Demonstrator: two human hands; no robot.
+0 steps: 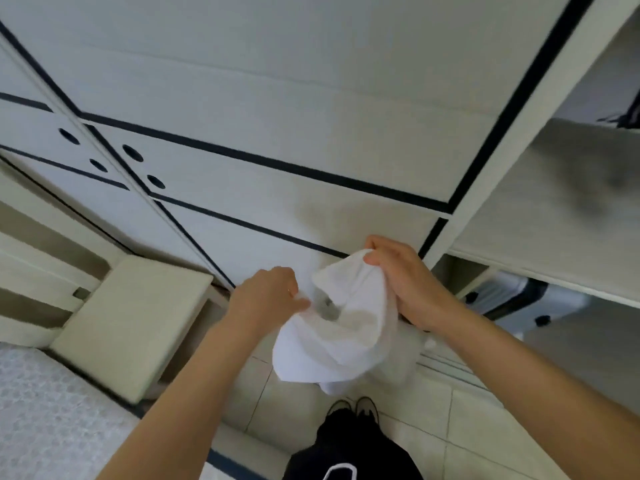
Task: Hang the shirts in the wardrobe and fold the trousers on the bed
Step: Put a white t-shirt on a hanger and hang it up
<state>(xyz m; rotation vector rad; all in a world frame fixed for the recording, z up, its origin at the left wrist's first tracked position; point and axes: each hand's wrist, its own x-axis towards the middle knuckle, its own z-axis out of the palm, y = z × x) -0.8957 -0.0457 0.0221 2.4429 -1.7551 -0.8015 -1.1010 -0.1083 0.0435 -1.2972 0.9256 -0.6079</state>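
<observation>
A white shirt (332,337) hangs bunched between my two hands, in front of the white wardrobe (277,98) with black trim. My right hand (405,282) pinches the shirt's upper edge between thumb and fingers. My left hand (270,292) grips the cloth on its left side, near a small grey patch inside the neck. The shirt's lower part droops over the tiled floor. The wardrobe's right section (554,188) stands open and shows pale shelves. The bed (45,417) with a patterned white cover lies at the lower left. No hanger is visible.
A cream bedside table (131,323) stands between the bed and the wardrobe. A grey suitcase (519,303) lies under the lowest open shelf. Dark clothing (627,116) shows at the upper right edge. My dark trousers and shoes (353,431) are on the tiled floor below.
</observation>
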